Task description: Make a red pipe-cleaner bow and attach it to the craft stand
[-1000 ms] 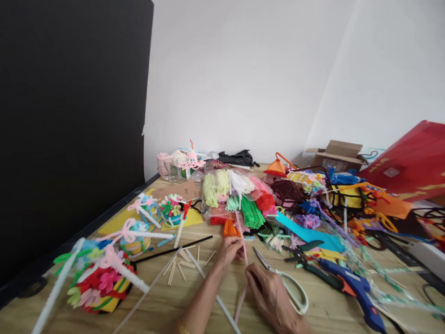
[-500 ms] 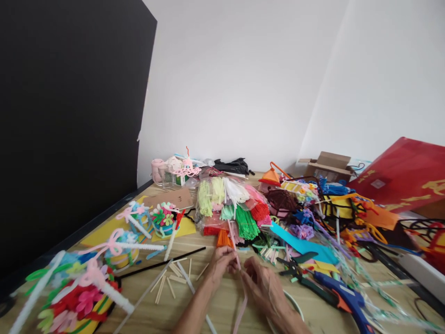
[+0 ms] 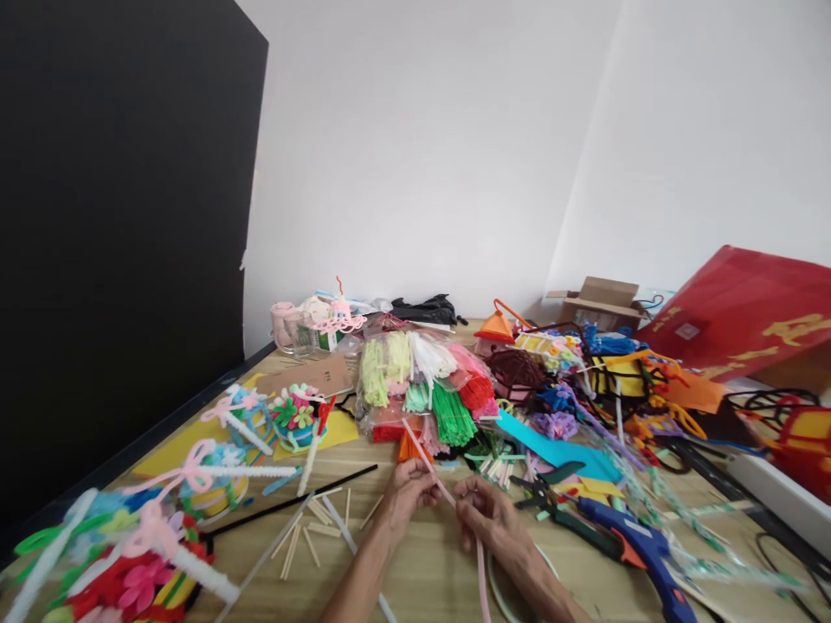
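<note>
A long pale pink pipe cleaner runs between my hands, its upper end leaning left and its lower end trailing down toward the table's front edge. My left hand is closed, pinching it near the middle. Just to the right, my right hand has its curled fingers closed on the same strip. Beyond them lie bundles of coloured pipe cleaners, among them a green bundle and an orange one. Short wooden sticks are scattered left of my left forearm.
Finished pipe-cleaner baskets with flowers stand along the left. At right lie black-handled pliers, a blue glue gun and a blue strip. Farther back are a cardboard box and a red bag. A black panel rises at left.
The pink pipe cleaner has tilted: its upper end swung left and its lower end right. Both hands keep hold of it. The view has shifted slightly to the right.
</note>
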A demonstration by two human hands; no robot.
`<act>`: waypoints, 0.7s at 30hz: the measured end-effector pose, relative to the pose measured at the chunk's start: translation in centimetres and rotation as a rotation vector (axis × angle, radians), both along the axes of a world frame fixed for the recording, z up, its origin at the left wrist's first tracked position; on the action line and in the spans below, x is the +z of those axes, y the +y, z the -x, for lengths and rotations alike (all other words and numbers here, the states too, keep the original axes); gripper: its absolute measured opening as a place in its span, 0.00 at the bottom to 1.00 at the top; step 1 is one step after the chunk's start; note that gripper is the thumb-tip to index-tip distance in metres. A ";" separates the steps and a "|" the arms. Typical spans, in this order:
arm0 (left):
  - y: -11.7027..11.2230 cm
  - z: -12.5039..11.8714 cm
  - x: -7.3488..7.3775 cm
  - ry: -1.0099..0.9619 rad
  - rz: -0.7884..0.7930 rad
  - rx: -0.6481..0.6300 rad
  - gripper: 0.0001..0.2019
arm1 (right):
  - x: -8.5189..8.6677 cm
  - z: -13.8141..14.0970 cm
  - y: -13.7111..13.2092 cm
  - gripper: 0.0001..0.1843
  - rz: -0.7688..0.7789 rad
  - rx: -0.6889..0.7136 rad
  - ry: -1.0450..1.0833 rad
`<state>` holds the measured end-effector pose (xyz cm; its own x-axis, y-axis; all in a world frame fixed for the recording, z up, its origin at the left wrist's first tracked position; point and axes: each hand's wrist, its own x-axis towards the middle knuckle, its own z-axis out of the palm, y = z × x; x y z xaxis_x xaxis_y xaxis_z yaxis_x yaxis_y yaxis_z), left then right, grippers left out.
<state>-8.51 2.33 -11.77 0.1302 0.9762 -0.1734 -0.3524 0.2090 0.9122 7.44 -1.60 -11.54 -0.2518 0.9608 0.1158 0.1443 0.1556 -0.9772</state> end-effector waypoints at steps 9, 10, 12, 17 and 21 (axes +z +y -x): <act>-0.2 0.0 0.2 0.007 -0.005 -0.019 0.12 | 1.8 0.3 -1.4 0.10 -0.116 -0.008 -0.091; -0.2 0.0 0.2 0.005 -0.008 -0.022 0.12 | 2.0 0.5 -1.7 0.10 -0.137 -0.010 -0.117; -0.2 0.1 0.2 0.004 -0.016 -0.028 0.13 | 2.2 1.0 -2.2 0.08 -0.179 -0.009 -0.170; -0.2 0.3 0.1 0.014 -0.043 -0.039 0.13 | 2.1 1.6 -3.0 0.06 -0.241 0.028 -0.300; -0.2 0.3 0.1 0.033 -0.045 -0.026 0.14 | 2.0 1.5 -3.0 0.07 -0.257 0.036 -0.377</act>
